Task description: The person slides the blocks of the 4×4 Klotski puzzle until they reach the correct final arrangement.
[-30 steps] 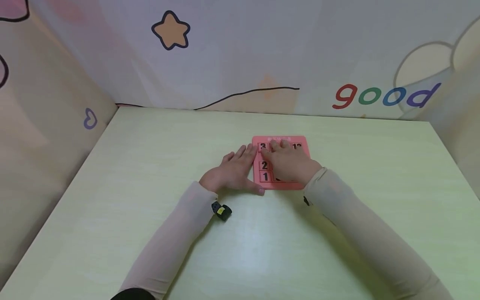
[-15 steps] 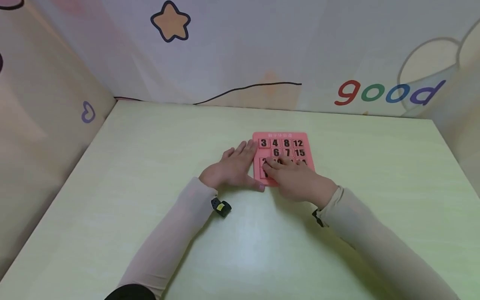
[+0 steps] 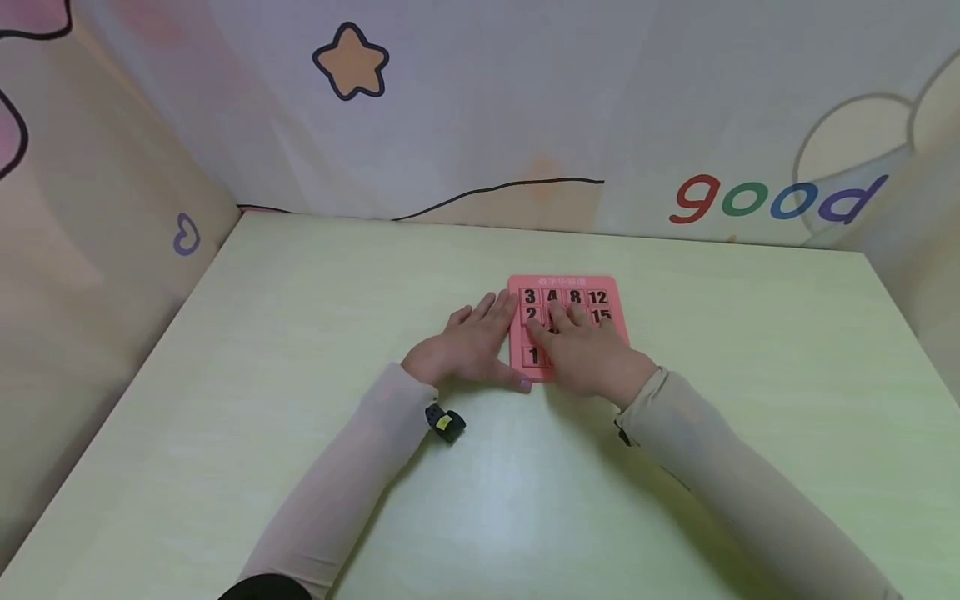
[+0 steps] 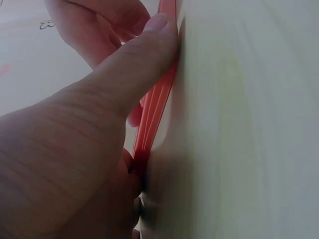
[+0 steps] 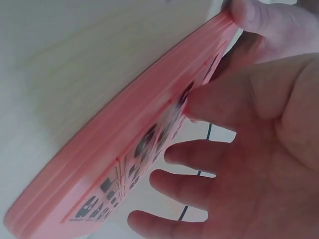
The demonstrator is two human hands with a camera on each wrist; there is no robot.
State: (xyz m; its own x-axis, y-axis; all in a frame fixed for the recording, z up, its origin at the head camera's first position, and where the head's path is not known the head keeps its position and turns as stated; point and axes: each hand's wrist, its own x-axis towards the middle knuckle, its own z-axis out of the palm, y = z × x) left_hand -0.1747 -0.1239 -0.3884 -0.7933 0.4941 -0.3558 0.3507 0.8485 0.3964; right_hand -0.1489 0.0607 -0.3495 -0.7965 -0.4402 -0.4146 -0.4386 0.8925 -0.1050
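A pale green table (image 3: pixel 480 500) bears 1 pink puzzle (image 3: pixel 575 298).

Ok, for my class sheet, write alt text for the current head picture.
A person's left hand rests against the left side of a pink number puzzle on a pale table, while their right hand covers some numbered tiles. The wall behind shows a star and the word "good".

Right fingers (image 5: pixel 199 152) spread over pink numbered board (image 5: pixel 114 129); left thumb (image 5: pixel 249 16) at corner

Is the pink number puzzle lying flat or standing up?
Lying flat. In the head view the pink number puzzle rests face up on the table, numbers showing, with the left hand against its edge.
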